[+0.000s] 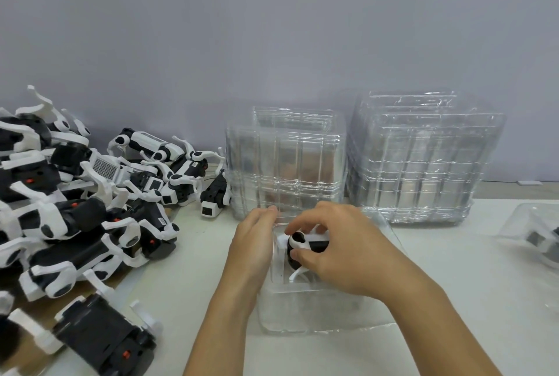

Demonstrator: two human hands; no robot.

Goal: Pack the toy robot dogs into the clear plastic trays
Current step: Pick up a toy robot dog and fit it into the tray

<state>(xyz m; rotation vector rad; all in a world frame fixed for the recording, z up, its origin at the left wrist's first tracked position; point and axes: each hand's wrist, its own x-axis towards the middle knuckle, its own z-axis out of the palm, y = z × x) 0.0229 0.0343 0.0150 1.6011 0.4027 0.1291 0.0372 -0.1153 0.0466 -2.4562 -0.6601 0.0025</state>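
**Toy robot dog going into a clear tray, both hands on the job**

Toy robot dog (302,247), black and white, sits low in the clear plastic tray (317,312) that lies on the white table (453,300) right in front of us. Our right hand (341,251) curls over it from above, thumb and fingertips pinching the dog's body, so most of the toy is hidden under the palm; we see only a rounded black-and-white end and a thin white leg curving down below the thumb. Our left hand (257,242) lies along the tray's left wall with its fingers straight and close together, touching the plastic and gripping nothing.

To the left, a pile of loose robot dogs (75,200) covers that end of the table, lying on their sides and backs with white legs sticking up at odd angles; some show small orange-red dots. Behind our hands stand two stacks of empty trays: the nearer stack (286,163) just beyond our fingers, and the taller stack (423,157) to its right, both against the grey wall (272,27). At the far right edge we make out another tray with a dog inside (538,236), partly cut off by the frame.
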